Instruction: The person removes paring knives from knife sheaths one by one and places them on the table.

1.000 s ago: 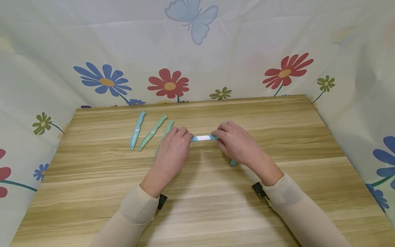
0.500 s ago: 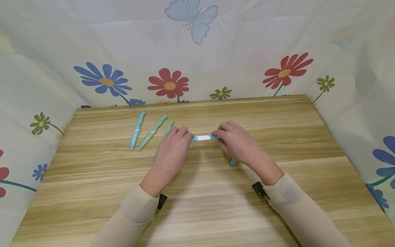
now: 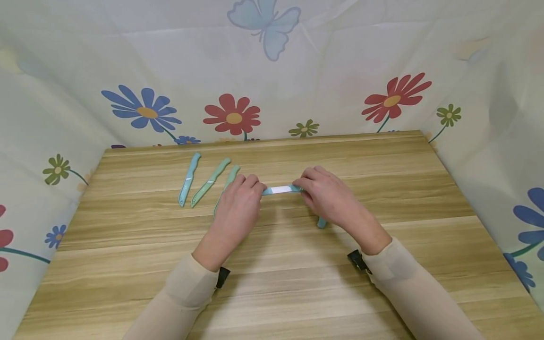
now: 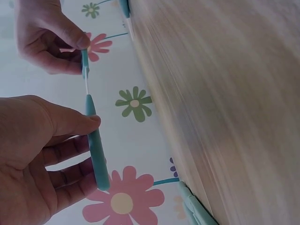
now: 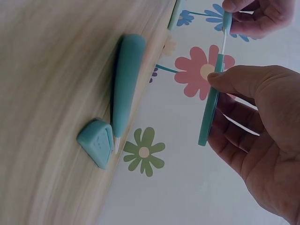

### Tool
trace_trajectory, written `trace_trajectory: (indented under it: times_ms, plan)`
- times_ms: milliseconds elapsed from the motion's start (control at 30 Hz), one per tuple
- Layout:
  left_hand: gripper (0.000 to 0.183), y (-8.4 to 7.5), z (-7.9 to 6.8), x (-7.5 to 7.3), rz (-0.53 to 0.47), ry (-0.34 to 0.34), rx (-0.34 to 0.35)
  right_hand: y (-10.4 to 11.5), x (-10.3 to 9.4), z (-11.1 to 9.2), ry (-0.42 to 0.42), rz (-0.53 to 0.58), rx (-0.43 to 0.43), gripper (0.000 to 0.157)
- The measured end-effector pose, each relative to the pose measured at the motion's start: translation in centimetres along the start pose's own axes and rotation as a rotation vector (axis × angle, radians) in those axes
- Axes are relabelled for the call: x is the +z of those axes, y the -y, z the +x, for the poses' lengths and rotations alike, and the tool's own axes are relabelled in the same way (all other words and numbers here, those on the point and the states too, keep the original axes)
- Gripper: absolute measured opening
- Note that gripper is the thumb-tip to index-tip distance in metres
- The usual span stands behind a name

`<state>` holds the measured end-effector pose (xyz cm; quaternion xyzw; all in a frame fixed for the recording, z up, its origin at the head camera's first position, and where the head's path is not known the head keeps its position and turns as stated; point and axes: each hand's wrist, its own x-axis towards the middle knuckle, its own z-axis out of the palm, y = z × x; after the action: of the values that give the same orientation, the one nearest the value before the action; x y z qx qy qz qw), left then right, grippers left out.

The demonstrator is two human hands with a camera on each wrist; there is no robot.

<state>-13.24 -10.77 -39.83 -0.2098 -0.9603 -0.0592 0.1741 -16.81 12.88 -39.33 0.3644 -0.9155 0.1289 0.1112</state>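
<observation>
A blue-green paring knife is held level above the table, its white blade (image 3: 280,190) showing between both hands. My left hand (image 3: 239,205) pinches its handle (image 4: 97,154) between thumb and fingers. My right hand (image 3: 329,196) pinches the blade sheath (image 5: 209,115), which covers the blade's far part. Below the right hand, another blue-green knife (image 5: 127,84) lies on the table, mostly hidden in the head view. Its sheath (image 5: 96,140) sits at its blade end. A light green knife (image 3: 232,174) lies partly hidden behind my left hand.
Further left on the wooden table (image 3: 280,293) lie a sheathed blue knife (image 3: 189,179) and a sheathed green knife (image 3: 210,184), side by side and slanted. A flower-printed cloth (image 3: 331,61) hangs behind the table and along both sides.
</observation>
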Motion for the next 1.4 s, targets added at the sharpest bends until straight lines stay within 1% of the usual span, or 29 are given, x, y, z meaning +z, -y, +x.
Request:
trace_trajectory:
  times_ms: [233,700,933,1200,1400]
  plan:
    - [0.013,0.02,-0.02,-0.02,-0.007,-0.006,-0.005,-0.1,-0.04,0.02,0.001,-0.003,-0.003,0.024]
    - [0.013,0.08,0.04,-0.15,-0.017,0.004,-0.012,-0.36,-0.04,-0.04,0.009,0.003,0.009,0.025]
    - [0.014,0.12,0.03,-0.07,-0.011,0.024,-0.023,-0.39,-0.09,-0.09,0.011,0.008,0.016,0.024]
    - [0.013,0.23,-0.03,-0.05,-0.029,0.032,-0.043,-0.4,-0.28,-0.08,0.034,0.015,0.051,0.025]
    - [0.012,0.31,-0.01,-0.14,-0.034,0.034,-0.049,-0.6,-0.29,-0.16,0.029,0.022,0.056,0.025]
